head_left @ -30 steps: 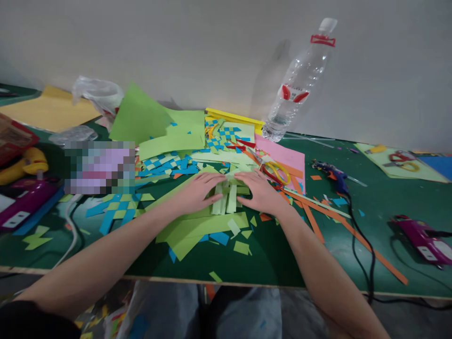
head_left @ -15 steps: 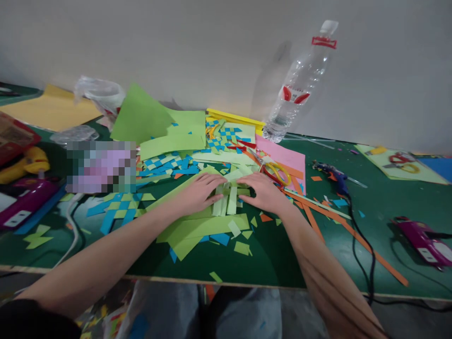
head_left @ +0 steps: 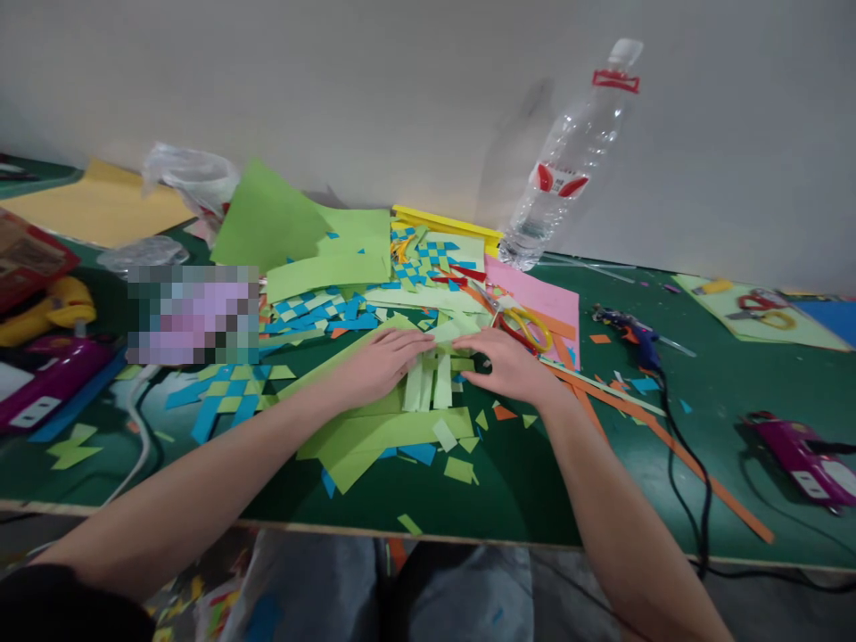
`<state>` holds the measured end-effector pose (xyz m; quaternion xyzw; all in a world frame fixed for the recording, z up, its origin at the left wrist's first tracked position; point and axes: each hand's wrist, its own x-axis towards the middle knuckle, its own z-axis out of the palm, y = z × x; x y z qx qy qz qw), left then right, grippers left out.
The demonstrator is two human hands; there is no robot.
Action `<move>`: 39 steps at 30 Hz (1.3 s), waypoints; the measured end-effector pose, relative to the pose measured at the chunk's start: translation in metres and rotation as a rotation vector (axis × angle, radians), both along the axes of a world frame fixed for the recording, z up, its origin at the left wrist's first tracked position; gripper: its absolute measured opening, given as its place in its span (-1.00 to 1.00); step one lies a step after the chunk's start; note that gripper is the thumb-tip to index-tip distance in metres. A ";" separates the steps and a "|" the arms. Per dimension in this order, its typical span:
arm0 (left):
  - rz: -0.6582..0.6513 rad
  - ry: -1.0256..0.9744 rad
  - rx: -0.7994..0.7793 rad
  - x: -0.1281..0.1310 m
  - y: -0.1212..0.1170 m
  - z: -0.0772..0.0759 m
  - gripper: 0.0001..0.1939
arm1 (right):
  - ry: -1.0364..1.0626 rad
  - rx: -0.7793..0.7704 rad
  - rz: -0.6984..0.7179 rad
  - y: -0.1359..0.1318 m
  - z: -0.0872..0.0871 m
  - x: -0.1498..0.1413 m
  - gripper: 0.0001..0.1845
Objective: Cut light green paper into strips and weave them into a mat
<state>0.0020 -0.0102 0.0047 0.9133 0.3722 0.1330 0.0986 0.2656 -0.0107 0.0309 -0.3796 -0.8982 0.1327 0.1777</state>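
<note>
Pale green paper strips [head_left: 418, 385] cross darker green ones in a small loose weave in front of me. My left hand [head_left: 386, 364] is at the weave's left side, its fingers together on the strips and its thumb tucked close. At the right side, my right hand [head_left: 501, 361] is curved, with a gap between thumb and fingers. Its fingertips touch the upper right part of the weave. Both hands partly hide the strips. A larger green paper sheet [head_left: 354, 459] lies beneath. Scissors with yellow and red handles [head_left: 531, 330] lie just beyond my right hand.
Blue and green woven pieces [head_left: 311, 310] and scraps lie around. A clear bottle [head_left: 568, 152] stands by the wall. To the right are a glue gun [head_left: 632, 334] with a black cable, orange strips [head_left: 722, 495] and a purple device [head_left: 799, 459]. The table edge [head_left: 468, 539] is near.
My right hand has shifted slightly right, and its thumb has moved off the strips. My left thumb has drawn in toward the fingers. The weave has moved slightly right.
</note>
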 end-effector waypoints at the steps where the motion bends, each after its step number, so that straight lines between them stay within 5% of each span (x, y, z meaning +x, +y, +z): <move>1: -0.007 0.004 -0.002 0.000 0.000 0.000 -0.54 | -0.008 -0.001 -0.003 0.000 0.000 0.000 -0.61; 19: -0.006 0.011 0.007 0.001 -0.001 0.007 -0.60 | -0.053 0.036 0.007 0.002 -0.001 -0.001 -0.71; 26: -0.004 -0.050 0.021 0.000 0.000 0.004 -0.61 | 0.069 0.043 -0.053 -0.003 -0.002 -0.007 -0.59; 39: 0.006 -0.014 -0.009 -0.001 0.001 0.000 -0.65 | -0.057 0.014 -0.006 -0.005 -0.009 -0.018 -0.51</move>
